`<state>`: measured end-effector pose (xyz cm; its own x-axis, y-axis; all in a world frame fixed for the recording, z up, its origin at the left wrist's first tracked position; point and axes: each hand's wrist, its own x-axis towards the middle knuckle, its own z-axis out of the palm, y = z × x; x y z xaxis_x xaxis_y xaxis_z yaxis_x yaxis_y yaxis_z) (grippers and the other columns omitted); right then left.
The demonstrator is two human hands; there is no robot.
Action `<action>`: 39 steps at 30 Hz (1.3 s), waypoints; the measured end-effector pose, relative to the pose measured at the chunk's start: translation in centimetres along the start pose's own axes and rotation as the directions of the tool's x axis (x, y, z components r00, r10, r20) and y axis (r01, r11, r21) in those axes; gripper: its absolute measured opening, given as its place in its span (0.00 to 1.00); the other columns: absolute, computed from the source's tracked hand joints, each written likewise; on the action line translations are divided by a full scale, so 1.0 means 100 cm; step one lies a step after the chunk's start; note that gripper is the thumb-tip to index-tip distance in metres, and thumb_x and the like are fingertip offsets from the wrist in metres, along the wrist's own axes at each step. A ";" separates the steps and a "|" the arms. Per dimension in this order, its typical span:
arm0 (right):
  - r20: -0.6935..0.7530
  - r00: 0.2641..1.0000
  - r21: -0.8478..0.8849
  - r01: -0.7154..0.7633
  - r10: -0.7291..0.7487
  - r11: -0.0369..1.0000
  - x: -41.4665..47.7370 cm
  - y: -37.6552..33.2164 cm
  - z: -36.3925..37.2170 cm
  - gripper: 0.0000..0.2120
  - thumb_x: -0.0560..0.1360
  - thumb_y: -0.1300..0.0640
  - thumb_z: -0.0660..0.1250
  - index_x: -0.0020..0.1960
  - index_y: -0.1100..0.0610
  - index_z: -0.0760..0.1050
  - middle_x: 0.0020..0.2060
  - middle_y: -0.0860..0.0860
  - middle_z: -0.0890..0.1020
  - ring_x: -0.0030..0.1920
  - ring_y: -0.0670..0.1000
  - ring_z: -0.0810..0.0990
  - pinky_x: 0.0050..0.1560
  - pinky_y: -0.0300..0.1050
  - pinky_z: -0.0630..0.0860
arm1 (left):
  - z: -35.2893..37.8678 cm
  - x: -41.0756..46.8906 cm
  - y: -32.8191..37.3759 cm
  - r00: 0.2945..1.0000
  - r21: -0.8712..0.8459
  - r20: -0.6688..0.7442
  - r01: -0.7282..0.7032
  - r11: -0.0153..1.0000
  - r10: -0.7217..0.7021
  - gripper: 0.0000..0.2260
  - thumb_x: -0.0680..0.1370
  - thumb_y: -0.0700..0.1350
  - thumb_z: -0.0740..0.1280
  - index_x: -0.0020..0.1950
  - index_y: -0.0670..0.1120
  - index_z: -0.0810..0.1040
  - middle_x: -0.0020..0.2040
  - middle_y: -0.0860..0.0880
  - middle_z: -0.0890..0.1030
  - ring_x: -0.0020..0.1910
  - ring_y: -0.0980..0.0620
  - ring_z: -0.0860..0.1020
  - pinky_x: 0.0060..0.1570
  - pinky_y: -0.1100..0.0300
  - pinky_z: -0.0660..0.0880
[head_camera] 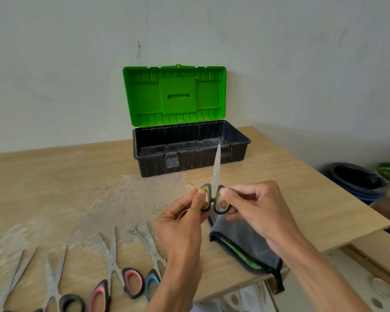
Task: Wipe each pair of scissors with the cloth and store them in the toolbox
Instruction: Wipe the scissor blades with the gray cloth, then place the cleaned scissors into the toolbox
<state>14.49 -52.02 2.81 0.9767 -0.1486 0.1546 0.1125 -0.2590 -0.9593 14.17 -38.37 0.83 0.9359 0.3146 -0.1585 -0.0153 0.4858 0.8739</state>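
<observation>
Two hands hold one pair of green-handled scissors [216, 176] above the counter [54, 176]. The left hand [185, 212] pinches the left loop between thumb and curled fingers, and the right hand [252, 206] pinches the right loop the same way. The blades are closed and point up and away, towards the toolbox [189, 163].

Just below the handles lies a grey cloth [241, 242] with a green stripe and dark edging, reaching to the counter's near right edge. To the left of the wrists, four more pairs lie with blades parted: blue-handled scissors [152, 282] partly behind the left forearm, pink-handled scissors [112, 264], black-handled scissors [54, 287], and a further pair [11, 280] cut off by the frame.

The black toolbox stands open at the far side, its green lid [173, 95] upright near the wall and its floor dusty.
</observation>
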 end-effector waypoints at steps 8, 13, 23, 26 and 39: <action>0.039 0.999 -0.253 0.037 -0.028 0.967 0.050 -0.035 -0.005 0.06 0.77 0.57 0.75 0.41 0.52 0.88 0.36 0.45 0.89 0.30 0.45 0.85 0.38 0.40 0.85 | 0.013 0.034 0.006 0.988 0.105 0.115 -0.115 0.988 0.103 0.09 0.75 0.45 0.73 0.47 0.39 0.86 0.41 0.45 0.87 0.43 0.47 0.85 0.44 0.56 0.83; -0.034 0.999 -0.337 0.008 -0.020 0.941 0.115 -0.042 -0.021 0.07 0.79 0.54 0.73 0.43 0.49 0.87 0.36 0.46 0.89 0.29 0.43 0.83 0.36 0.38 0.82 | 0.028 0.116 0.043 0.823 0.513 0.322 -0.567 0.644 0.467 0.12 0.77 0.53 0.70 0.55 0.48 0.85 0.48 0.54 0.87 0.46 0.62 0.83 0.49 0.63 0.81; -0.213 0.971 -0.566 -0.213 0.108 0.796 0.266 -0.008 0.003 0.06 0.73 0.58 0.72 0.45 0.60 0.85 0.42 0.56 0.88 0.43 0.57 0.88 0.53 0.56 0.86 | 0.009 0.239 0.034 0.787 0.812 0.573 -0.508 -0.287 0.229 0.27 0.81 0.64 0.49 0.43 0.52 0.82 0.39 0.47 0.82 0.44 0.43 0.81 0.46 0.49 0.75; -0.157 0.979 -0.667 -0.205 0.133 0.716 0.293 -0.003 0.015 0.08 0.76 0.59 0.73 0.52 0.61 0.84 0.43 0.55 0.86 0.43 0.55 0.86 0.54 0.55 0.86 | 0.006 0.242 0.027 0.753 0.807 0.582 -0.488 -0.333 0.308 0.28 0.82 0.63 0.45 0.31 0.50 0.70 0.33 0.51 0.77 0.37 0.45 0.79 0.41 0.52 0.72; 0.131 0.876 -0.922 -0.064 0.464 0.382 0.323 0.019 0.046 0.27 0.86 0.55 0.63 0.79 0.69 0.64 0.81 0.63 0.64 0.79 0.62 0.65 0.74 0.51 0.67 | 0.006 0.251 0.020 0.719 0.796 0.595 -0.467 -0.385 0.358 0.28 0.82 0.62 0.46 0.31 0.50 0.70 0.31 0.51 0.78 0.33 0.49 0.75 0.37 0.54 0.66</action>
<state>47.10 -52.87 4.88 0.9317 -0.1254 -0.3408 -0.1884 -0.9692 -0.1584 37.87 -30.00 -1.13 0.8772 -0.0851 0.4725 -0.1513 -0.9830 0.1038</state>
